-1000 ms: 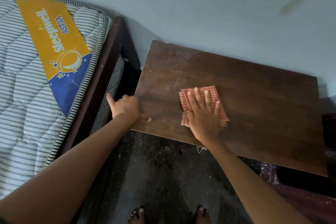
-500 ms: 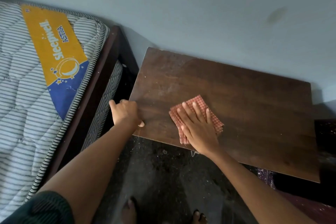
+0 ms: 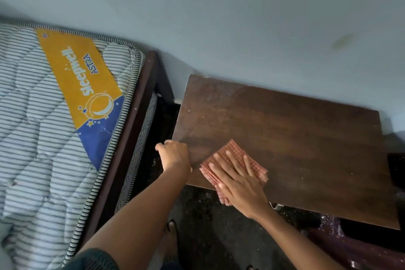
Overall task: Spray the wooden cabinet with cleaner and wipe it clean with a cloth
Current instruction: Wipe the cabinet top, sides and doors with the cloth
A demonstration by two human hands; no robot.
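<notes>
The dark wooden cabinet top (image 3: 295, 138) stands against the pale wall, dusty at its far left corner. A folded red-and-white checked cloth (image 3: 232, 153) lies at the near left edge of the top, partly hanging over the front edge. My right hand (image 3: 238, 184) presses flat on the cloth, fingers spread and pointing up-left. My left hand (image 3: 174, 155) grips the cabinet's near left corner, fingers curled over the side. No spray bottle is in view.
A striped mattress (image 3: 43, 138) with a yellow and blue label lies on a dark bed frame (image 3: 140, 116) left of the cabinet, with a narrow gap between. The dark speckled floor (image 3: 208, 226) is below, with my feet on it. A dark red object (image 3: 350, 247) sits lower right.
My right hand has slid the cloth leftward and toward the front edge, so it now overhangs. My left hand stayed on the corner. The camera view shifted.
</notes>
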